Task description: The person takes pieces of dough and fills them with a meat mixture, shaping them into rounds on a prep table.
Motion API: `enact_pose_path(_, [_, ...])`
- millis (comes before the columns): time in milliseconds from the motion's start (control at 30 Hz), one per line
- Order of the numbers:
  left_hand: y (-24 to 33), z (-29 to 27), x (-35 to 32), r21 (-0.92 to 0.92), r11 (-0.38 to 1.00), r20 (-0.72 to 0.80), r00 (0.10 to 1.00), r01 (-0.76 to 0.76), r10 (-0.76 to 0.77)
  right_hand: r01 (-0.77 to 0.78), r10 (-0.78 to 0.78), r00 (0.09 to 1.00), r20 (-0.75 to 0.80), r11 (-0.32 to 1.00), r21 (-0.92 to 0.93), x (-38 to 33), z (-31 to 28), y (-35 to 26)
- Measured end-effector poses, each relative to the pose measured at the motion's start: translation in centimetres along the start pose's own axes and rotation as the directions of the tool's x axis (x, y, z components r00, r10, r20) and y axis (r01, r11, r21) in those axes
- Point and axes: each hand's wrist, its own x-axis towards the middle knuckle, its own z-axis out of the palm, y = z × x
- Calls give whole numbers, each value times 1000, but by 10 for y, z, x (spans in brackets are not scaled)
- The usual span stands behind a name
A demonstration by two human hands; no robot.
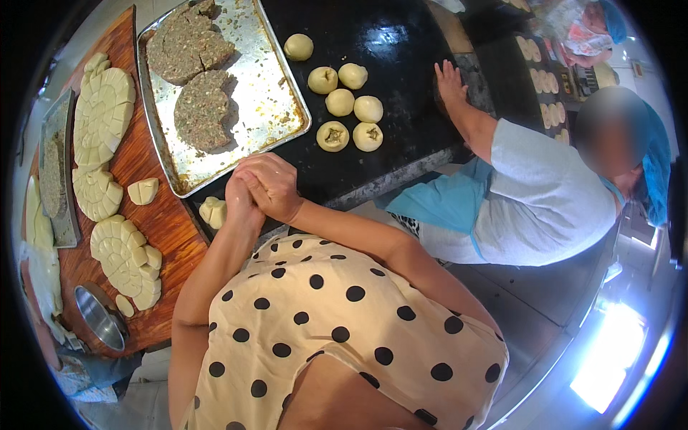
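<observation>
My left hand (242, 195) and my right hand (276, 180) are pressed together at the near edge of a metal tray, fingers closed over one another. Anything between the palms is hidden. Just beside my left wrist lies a small clump of pale dough pieces (213, 212). The tray (269, 82) holds two large mounds of speckled brown filling, a far mound (183, 46) and a nearer mound (203, 111). Beyond my right hand, several round stuffed dough balls (340, 102) rest on the black surface; the nearest ones show filling at their open tops.
On the wooden board (168, 247) at left lie cut dough rounds (105, 118), a narrow tray of filling (57, 172) and a steel bowl (100, 317). At right a co-worker (548, 190) leans a hand on the black table (408, 72). Flat dough pieces (548, 82) sit farther right.
</observation>
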Motion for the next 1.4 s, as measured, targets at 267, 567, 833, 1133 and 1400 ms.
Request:
enact_pose_path(267, [3, 74, 4, 128, 990, -201, 979, 50, -23, -132, 132, 991, 14, 989, 61, 19, -18, 29])
enact_pose_path(567, [55, 8, -28, 753, 647, -92, 954, -120, 284, -175, 130, 845, -518, 984, -39, 166, -115, 143])
enact_pose_path(833, [87, -99, -78, 943, -331, 151, 870, 14, 469, -498, 325, 866, -381, 483, -721, 144, -199, 286])
enact_pose_path(1133, [74, -117, -58, 923, -347, 5, 897, 166, 443, -413, 442, 691, 572, 891, -189, -37, -14, 74])
enact_pose_path(1400, [125, -140, -43, 909, -404, 168, 979, -106, 120, -407, 565, 490, 664, 822, -399, -124, 119, 54])
